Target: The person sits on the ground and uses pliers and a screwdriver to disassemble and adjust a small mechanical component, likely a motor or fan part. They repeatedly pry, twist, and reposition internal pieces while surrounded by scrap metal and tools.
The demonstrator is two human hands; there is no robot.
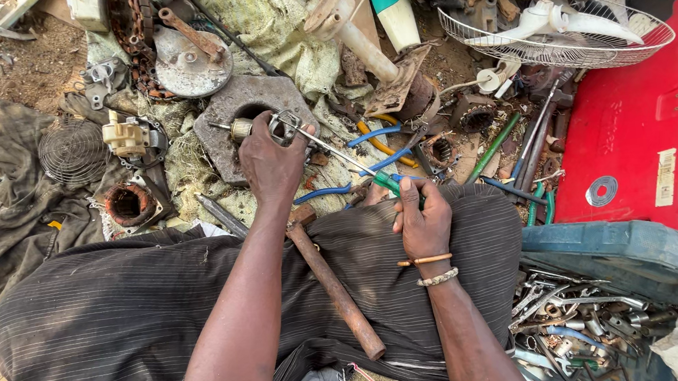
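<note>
While my left hand (pixel 271 162) clamps the small motor part (pixel 284 126) down against the stone block (pixel 222 114), the fingers are wrapped closed around it, presumably to keep it from turning. My right hand (pixel 422 219) grips the green-handled screwdriver (pixel 353 164), fingers shut on the handle; the shaft slants up-left so its tip meets the part just beside my left thumb. A rusty hammer (pixel 334 288) lies across my lap on the striped cloth (pixel 117 315), within reach of either hand. Blue-handled pliers (pixel 353 164) rest on the ground near the block. A red case (pixel 634 126) and a tray of loose metal bits (pixel 575 317) sit at right.
</note>
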